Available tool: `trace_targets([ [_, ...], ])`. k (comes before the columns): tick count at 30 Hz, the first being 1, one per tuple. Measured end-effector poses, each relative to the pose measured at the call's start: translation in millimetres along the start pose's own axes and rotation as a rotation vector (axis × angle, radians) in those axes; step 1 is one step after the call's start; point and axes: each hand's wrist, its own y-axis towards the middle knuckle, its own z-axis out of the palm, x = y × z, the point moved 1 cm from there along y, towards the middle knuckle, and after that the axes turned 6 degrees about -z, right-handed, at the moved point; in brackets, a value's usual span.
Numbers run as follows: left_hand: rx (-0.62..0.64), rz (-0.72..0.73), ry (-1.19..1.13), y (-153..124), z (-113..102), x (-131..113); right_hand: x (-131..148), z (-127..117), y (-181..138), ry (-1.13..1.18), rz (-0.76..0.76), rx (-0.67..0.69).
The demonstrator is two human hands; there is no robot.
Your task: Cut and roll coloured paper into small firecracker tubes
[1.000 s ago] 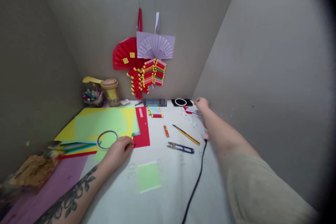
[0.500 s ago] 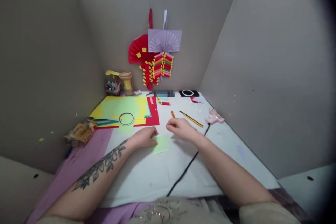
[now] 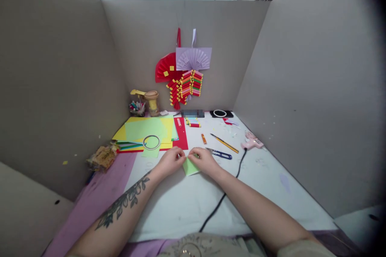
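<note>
A small light green paper square (image 3: 190, 167) lies on the white table top in front of me. My left hand (image 3: 170, 162) pinches its upper left edge with fingers closed. My right hand (image 3: 203, 160) pinches its upper right edge the same way. The two hands nearly touch above the paper. Blue-handled snips (image 3: 219, 153) lie just to the right of my right hand.
Stacked coloured paper sheets (image 3: 144, 129) with a tape ring (image 3: 151, 142) sit at the left. A yellow pencil (image 3: 224, 143), an orange stick (image 3: 204, 139), a pink glue gun (image 3: 251, 141) with black cord (image 3: 222, 196), paper rolls (image 3: 193, 122) and jars (image 3: 151, 103) stand farther back. Cardboard walls enclose the table.
My right hand came back from the far right corner to the green square. My left hand left the tape ring and joined it. Both now pinch the paper's top edge.
</note>
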Motion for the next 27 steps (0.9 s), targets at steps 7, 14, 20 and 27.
trace_targets([
  [7, -0.077, 0.016, -0.069, -0.7, -3.4, -1.7, -0.3, 3.5, -0.8, 0.012, -0.055, -0.033],
  [14, -0.041, 0.072, -0.050, -1.2, -10.4, -8.0, 3.7, -0.7, 2.1, -0.004, -0.097, -0.025],
  [20, -0.107, 0.004, -0.060, 6.1, -17.4, 4.4, -16.6, -26.7, 4.7, 0.041, 0.012, -0.112],
  [27, -0.088, 0.004, -0.111, 6.4, -11.0, 3.7, -13.2, -14.4, 6.4, 0.227, 0.089, -0.106],
])
